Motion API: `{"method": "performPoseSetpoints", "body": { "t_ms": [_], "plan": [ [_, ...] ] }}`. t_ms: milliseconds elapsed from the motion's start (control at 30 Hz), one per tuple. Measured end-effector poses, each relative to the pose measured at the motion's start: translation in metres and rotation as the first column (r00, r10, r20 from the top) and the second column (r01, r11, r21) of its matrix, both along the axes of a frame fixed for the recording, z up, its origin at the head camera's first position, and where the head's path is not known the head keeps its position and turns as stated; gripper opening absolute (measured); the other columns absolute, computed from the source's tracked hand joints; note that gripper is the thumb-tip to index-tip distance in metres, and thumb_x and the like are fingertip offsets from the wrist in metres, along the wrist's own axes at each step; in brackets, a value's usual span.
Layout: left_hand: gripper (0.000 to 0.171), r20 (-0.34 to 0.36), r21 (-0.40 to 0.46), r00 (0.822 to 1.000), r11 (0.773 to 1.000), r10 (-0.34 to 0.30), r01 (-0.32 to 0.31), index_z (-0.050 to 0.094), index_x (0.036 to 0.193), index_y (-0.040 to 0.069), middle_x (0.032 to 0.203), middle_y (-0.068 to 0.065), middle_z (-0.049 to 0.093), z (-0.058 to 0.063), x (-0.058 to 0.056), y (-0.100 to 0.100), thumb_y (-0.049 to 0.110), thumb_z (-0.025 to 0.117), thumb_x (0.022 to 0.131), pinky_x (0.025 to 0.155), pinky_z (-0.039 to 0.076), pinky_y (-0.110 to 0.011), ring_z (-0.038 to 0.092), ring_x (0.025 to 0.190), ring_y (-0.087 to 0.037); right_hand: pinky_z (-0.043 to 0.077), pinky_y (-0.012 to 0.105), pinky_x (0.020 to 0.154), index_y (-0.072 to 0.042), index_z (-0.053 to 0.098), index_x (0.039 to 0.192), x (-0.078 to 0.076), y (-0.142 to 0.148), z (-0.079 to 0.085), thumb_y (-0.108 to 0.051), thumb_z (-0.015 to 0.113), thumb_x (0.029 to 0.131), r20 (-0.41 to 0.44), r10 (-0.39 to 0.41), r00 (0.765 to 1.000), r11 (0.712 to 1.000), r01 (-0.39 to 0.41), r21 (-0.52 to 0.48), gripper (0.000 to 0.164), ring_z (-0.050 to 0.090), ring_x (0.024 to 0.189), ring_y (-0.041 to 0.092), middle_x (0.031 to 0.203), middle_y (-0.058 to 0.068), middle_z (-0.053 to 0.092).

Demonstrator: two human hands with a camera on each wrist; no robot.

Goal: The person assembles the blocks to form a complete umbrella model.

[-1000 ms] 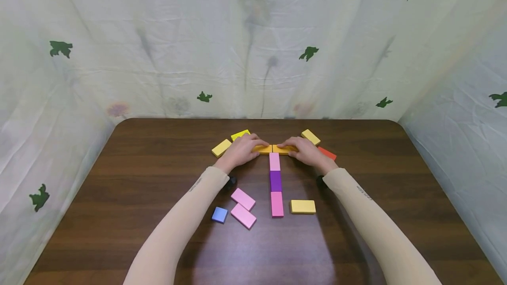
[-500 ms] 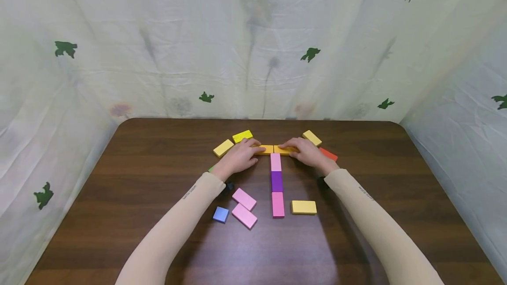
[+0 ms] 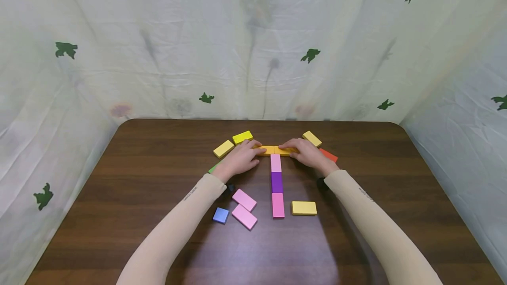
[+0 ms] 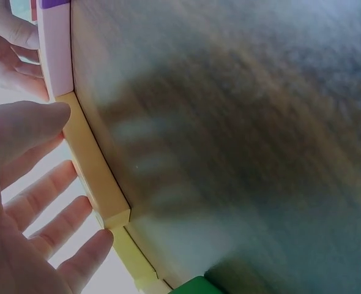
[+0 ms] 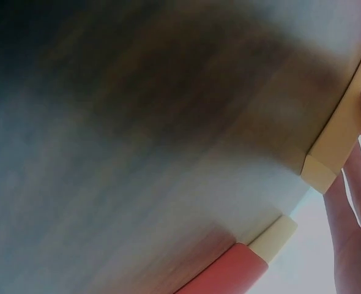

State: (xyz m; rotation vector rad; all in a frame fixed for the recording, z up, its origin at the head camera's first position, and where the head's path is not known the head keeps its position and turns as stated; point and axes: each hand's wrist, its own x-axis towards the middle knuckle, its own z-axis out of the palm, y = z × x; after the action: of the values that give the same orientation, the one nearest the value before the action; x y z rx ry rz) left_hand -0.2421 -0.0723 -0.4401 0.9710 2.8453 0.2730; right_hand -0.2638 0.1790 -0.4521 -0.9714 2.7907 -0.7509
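Note:
Two orange blocks lie end to end: a left orange block [image 3: 269, 149] and a right orange block [image 5: 346, 122]. My left hand [image 3: 240, 158] rests with loosely extended fingers on the left one, its thumb spread away from the near side. Around the right one my right hand [image 3: 310, 153] keeps its thumb at the near side and its fingers over the top and far side. From where the pair meets, a light pink block [image 3: 275, 162], a purple block [image 3: 277, 182] and a deeper pink block [image 3: 278, 206] run toward me in a line.
Left of the line are two pink blocks [image 3: 244, 217], a small blue block [image 3: 221, 215], a partly hidden green block [image 3: 214, 168] and two yellow blocks [image 3: 242, 137]. On the right are a red block [image 3: 328, 155] and two pale yellow blocks [image 3: 303, 208]. A curtain [image 3: 253, 56] hangs behind the table.
My left hand has loosened: its thumb has come away from the orange block and its wrist has moved slightly left, uncovering the green block. The right hand has stayed in place.

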Motion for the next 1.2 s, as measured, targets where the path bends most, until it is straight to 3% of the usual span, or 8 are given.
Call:
{"method": "performPoseSetpoints", "body": {
  "t_ms": [467, 800, 1200],
  "plan": [
    [0.044, 0.020, -0.029, 1.000, 1.000, 0.011, -0.010, 0.054, 0.138, 0.014, 0.139, -0.011, 0.045, 0.002, 0.003, 0.003, 0.021, 0.060, 0.095, 0.106, 0.032, -0.044, 0.040, 0.127, -0.029, 0.040, 0.046, 0.099, -0.008, 0.064, 0.125, 0.000, 0.000, 0.000, 0.003, 0.061, 0.089, 0.009, -0.006, 1.000, 1.000, 0.006, 0.018, 0.039, 0.054, 0.115, 0.029, 0.122, 0.011, 0.062],
    [0.043, 0.009, 0.032, 0.995, 0.994, -0.103, 0.102, 0.051, 0.140, 0.013, 0.145, -0.003, 0.043, 0.003, 0.006, 0.013, 0.011, 0.052, 0.097, 0.100, 0.033, -0.048, 0.037, 0.127, -0.026, 0.040, 0.045, 0.099, -0.006, 0.064, 0.124, 0.000, 0.000, -0.002, 0.004, 0.061, 0.088, 0.009, -0.005, 1.000, 1.000, 0.005, 0.002, 0.038, 0.054, 0.116, 0.030, 0.122, 0.012, 0.062],
    [0.047, 0.072, 0.000, 0.993, 0.996, -0.092, 0.093, 0.046, 0.144, 0.018, 0.147, 0.002, 0.041, 0.004, 0.007, 0.021, 0.010, 0.049, 0.098, 0.101, 0.031, -0.051, 0.038, 0.125, -0.023, 0.039, 0.046, 0.099, -0.006, 0.064, 0.124, 0.000, 0.001, -0.002, 0.003, 0.061, 0.089, 0.020, -0.014, 1.000, 1.000, 0.014, -0.008, 0.037, 0.053, 0.116, 0.030, 0.123, 0.013, 0.061]
  ]
}}
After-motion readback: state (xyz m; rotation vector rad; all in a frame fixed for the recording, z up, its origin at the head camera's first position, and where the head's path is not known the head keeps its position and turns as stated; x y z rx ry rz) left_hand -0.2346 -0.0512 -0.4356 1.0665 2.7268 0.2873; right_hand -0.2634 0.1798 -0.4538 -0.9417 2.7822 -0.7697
